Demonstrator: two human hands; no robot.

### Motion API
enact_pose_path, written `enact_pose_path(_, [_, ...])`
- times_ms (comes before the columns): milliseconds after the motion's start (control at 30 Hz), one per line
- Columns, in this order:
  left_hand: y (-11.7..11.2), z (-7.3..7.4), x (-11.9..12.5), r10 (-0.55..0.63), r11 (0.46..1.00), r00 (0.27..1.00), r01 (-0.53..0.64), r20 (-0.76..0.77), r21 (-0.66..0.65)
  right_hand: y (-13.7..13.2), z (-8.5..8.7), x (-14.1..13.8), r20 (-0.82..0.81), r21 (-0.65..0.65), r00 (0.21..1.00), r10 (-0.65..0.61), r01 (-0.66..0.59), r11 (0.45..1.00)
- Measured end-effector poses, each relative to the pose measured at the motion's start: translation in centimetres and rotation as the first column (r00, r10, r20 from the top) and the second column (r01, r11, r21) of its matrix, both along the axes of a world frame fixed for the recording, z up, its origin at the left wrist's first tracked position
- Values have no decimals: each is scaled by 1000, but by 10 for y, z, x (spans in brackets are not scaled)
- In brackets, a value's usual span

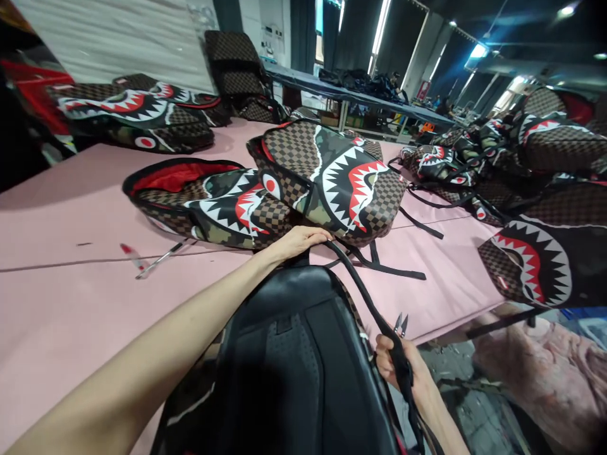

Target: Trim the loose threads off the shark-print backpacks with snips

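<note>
A backpack (296, 294) lies close in front of me, its black padded back panel facing up. My left hand (308, 239) reaches over its far end and pinches one end of a black webbing strap (361, 287). The strap runs taut down to the right, where my right hand (403, 360) is closed around it near the backpack's edge. Thread snips (401, 323) are also in my right hand, blade tips pointing up past the fingers. Just beyond my left hand lie two shark-mouth checkered backpacks, an upper one (348, 177) leaning on a lower one (227, 205) with a red lining.
Tweezers (164, 258) and a small red-tipped item (131, 255) lie on the pink table (61, 303) at left. More shark-mouth backpacks are stacked at the far left (142, 117) and right (455, 158). One backpack (540, 259) overhangs the table's right edge.
</note>
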State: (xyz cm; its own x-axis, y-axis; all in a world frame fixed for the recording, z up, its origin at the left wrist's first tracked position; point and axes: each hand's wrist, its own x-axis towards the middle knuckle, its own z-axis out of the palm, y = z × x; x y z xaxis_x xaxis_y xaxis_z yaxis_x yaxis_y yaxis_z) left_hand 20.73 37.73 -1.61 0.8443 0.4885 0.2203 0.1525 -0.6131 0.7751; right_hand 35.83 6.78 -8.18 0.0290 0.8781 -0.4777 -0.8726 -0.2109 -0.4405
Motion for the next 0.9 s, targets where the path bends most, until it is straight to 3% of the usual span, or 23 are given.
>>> enact_pose_path(100, [-7, -5, 12, 26, 1000, 997, -26, -73, 6, -4, -8, 5, 68, 3, 998, 10, -11, 1000])
enact_pose_path(200, [-9, -4, 20, 111, 993, 975, -102, -191, 55, -9, -3, 5, 188, -28, 982, 28, -23, 999])
enact_pose_path(367, [-3, -2, 29, 129, 987, 937, -153, -324, -49, -10, 8, 1, 459, -31, 883, 101, -97, 995])
enact_pose_path(667, [-6, -3, 20, 168, 983, 916, -184, -365, -11, -3, 3, -6, 261, -47, 957, 126, -117, 992])
enact_pose_path(800, [-6, 4, 10, 204, 970, 926, -149, -317, 190, -3, 1, -3, 148, -18, 979, 143, -142, 990])
enact_pose_path(900, [-43, 16, -11, 352, 885, 924, -278, -148, 373, -3, -2, -2, 87, 9, 983, 159, -160, 987])
